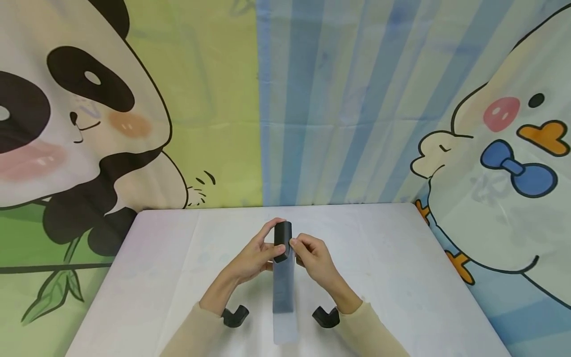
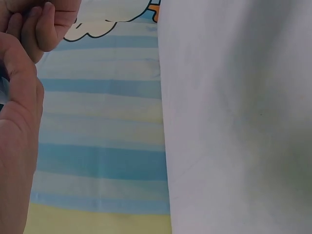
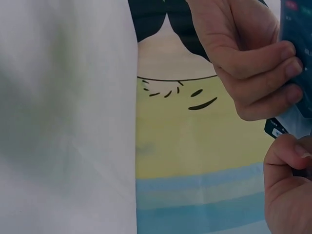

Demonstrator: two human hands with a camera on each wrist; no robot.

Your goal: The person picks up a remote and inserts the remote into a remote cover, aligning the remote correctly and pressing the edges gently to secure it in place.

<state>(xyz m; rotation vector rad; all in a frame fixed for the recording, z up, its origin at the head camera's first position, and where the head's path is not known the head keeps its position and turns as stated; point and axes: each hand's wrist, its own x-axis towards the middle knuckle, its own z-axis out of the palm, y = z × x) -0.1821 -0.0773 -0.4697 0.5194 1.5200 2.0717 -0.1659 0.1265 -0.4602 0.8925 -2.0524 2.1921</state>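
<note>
Over the middle of the table, both hands hold a long dark package, seen steeply in the head view. Its upper end is a black block (image 1: 283,233), and from it a grey-blue strip (image 1: 283,290) runs down to a pale, see-through end (image 1: 285,329). My left hand (image 1: 252,258) grips the block, thumb across its front and fingers behind. My right hand (image 1: 314,258) pinches the package's right edge, fingers curled. The right wrist view shows a dark blue face with small print (image 3: 301,53) under the left fingers (image 3: 265,63), and a black corner (image 3: 275,127) above the right hand (image 3: 287,190).
A white-covered table (image 1: 379,258) lies beneath. Black wrist-camera mounts (image 1: 235,316) show at both sleeves. Behind and to the sides hang cloths printed with a panda (image 1: 89,124), blue stripes (image 1: 330,109) and a white bird with a blue bow tie (image 1: 517,213).
</note>
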